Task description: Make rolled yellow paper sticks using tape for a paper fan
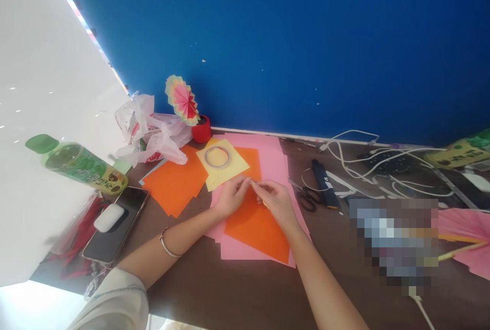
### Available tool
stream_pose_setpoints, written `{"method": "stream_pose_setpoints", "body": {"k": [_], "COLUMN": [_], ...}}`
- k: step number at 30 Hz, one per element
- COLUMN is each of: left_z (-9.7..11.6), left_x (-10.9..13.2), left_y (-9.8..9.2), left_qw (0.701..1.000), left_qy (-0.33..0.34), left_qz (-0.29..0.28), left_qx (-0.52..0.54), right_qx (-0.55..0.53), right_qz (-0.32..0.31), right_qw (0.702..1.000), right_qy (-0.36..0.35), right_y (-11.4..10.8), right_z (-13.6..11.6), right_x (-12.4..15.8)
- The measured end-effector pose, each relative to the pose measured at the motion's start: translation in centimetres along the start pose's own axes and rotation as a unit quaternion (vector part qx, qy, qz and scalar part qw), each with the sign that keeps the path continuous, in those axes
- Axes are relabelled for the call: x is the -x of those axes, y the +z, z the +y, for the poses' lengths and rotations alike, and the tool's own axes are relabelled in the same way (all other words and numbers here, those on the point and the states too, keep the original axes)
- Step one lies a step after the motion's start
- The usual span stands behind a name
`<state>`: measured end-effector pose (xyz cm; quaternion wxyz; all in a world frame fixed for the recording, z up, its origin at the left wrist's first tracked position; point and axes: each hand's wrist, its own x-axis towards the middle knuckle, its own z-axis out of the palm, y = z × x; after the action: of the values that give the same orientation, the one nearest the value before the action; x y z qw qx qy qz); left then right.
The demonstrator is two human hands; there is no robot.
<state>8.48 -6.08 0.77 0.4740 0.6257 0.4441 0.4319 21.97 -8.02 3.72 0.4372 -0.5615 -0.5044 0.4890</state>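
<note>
Left hand (231,196) and right hand (276,201) are meeting over orange paper (252,230); cannot tell fingers' grip. Desk (229,289) is extending beyond pink paper (241,252), six o'clock.

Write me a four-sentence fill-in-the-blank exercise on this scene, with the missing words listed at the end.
1. Below the left hand and the right hand, an ____ sheet lies over pink paper.
2. The thin ring lies on ____ paper.
3. The paper fan rises from a small ____ holder.
4. The small white case rests on a black ____.

Missing words: orange; yellow; red; phone.
</note>
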Motion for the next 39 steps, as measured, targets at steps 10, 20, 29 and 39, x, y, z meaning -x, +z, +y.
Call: {"method": "stream_pose_setpoints", "body": {"k": [10, 20, 29, 39], "left_z": [0.75, 0.21, 0.33, 0.58], "left_x": [0.51, 0.35, 0.32, 0.02], "left_y": [-0.15, -0.14, -0.14, -0.20], "left_qw": [0.999, 0.999, 1.000, 0.994], "left_qy": [0.010, 0.017, 0.012, -0.022], "left_qz": [0.023, 0.027, 0.016, 0.000], "left_qx": [-0.032, -0.030, 0.024, 0.105], "right_qx": [0.051, 0.003, -0.008, 0.003], "right_qz": [0.016, 0.019, -0.006, 0.016], "right_qw": [0.998, 0.999, 0.999, 0.999], "right_qy": [-0.020, 0.028, 0.047, 0.036], "right_y": [-0.29, -0.46, -0.81, -0.54], "right_z": [-0.60, -0.42, 0.05, 0.20], "right_x": [0.24, 0.34, 0.04, 0.20]}}
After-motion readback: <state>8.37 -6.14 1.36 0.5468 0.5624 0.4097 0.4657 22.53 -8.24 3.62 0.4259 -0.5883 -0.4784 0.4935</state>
